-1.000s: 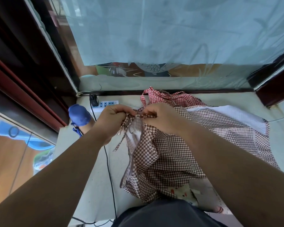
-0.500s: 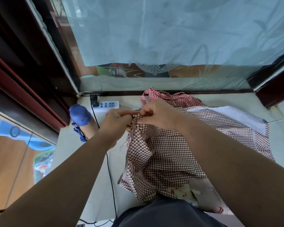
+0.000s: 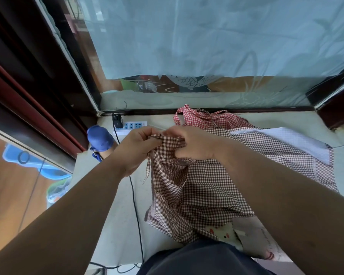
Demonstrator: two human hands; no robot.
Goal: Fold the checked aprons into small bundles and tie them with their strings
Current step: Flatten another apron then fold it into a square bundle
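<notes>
A brown-and-white checked apron (image 3: 197, 187) hangs bunched from both hands above the pale surface (image 3: 123, 215), its lower part draped toward my lap. My left hand (image 3: 136, 149) pinches the gathered top edge of the apron. My right hand (image 3: 191, 143) grips the same bunched top right beside it, fingers curled into the cloth. A thin apron string (image 3: 147, 171) dangles below my left hand. A red checked apron (image 3: 203, 119) lies crumpled behind the hands near the window ledge.
A white power strip (image 3: 130, 127) with a black plug (image 3: 117, 121) sits at the back left; its black cable (image 3: 135, 205) runs forward across the surface. A blue-capped object (image 3: 99, 138) stands at the left edge. White cloth (image 3: 298, 143) lies on the right.
Both hands have drawn close together on the apron's top edge, which is now bunched up. The spread string between them is gone; one string end hangs down.
</notes>
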